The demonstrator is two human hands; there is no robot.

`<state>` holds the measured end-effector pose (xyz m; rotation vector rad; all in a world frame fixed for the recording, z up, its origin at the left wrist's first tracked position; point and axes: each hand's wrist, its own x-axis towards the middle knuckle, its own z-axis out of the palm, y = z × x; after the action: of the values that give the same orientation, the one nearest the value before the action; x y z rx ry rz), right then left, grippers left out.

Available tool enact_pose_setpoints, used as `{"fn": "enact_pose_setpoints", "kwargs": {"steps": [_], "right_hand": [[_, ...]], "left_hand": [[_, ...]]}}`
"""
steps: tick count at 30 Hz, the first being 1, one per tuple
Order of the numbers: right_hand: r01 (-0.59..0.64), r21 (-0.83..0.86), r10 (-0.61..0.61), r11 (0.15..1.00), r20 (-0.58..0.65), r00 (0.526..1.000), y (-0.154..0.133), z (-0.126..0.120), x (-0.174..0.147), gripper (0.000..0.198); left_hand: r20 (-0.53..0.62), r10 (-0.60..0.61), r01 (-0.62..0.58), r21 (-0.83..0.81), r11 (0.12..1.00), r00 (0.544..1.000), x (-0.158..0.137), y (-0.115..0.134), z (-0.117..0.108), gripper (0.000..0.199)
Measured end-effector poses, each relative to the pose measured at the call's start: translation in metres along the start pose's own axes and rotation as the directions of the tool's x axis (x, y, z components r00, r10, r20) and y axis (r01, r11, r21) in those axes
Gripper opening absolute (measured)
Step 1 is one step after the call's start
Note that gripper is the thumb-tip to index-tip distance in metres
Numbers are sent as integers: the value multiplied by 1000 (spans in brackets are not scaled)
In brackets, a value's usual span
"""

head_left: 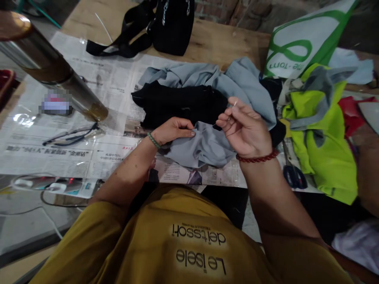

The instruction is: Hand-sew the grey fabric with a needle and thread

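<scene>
My left hand [174, 130], with a green bead bracelet at the wrist, pinches the edge of a light grey cloth [204, 148] between thumb and fingers. My right hand [244, 126] is raised just right of that cloth, its fingers closed on a thin, shiny sewing needle [235, 103]. A fine thread [214, 125] seems to run from these fingers toward the cloth. A ring shows on one right finger, and a red bracelet circles that wrist. Right behind the cloth lies a folded black garment [174, 103]. Beyond it is a bunched grey-blue garment [189, 74].
Newspaper [115, 88] under clear plastic covers the table. A steel flask [56, 67], glasses [71, 135] and a power strip [63, 185] are leftward. A black bag [173, 25] lies behind. Rightward are scissors [293, 173], a yellow-green garment [328, 146] and a green-white bag [302, 47].
</scene>
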<state>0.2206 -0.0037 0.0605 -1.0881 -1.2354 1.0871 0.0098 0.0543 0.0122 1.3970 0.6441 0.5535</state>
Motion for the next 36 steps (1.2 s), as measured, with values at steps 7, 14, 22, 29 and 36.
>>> {"fn": "enact_pose_setpoints", "kwargs": {"steps": [7, 14, 22, 29, 36], "right_hand": [[350, -123, -370, 929, -251, 894, -28, -1, 12, 8], [494, -776, -721, 393, 74, 690, -51, -39, 21, 18], [313, -950, -631, -2, 244, 737, -73, -78, 37, 30], [182, -979, -588, -90, 200, 783, -83, -88, 49, 46], [250, -968, -564, 3, 205, 800, -80, -116, 66, 43]], "left_hand": [[-4, 4, -4, 14, 1000, 1000, -2, 2, -2, 25], [0, -2, 2, -7, 1000, 1000, -1, 1, -2, 23], [1, -5, 5, -20, 1000, 1000, -1, 0, -3, 23], [-2, -31, 31, -25, 999, 1000, -2, 0, -4, 24], [2, -27, 27, -25, 999, 1000, -1, -1, -4, 26]]}}
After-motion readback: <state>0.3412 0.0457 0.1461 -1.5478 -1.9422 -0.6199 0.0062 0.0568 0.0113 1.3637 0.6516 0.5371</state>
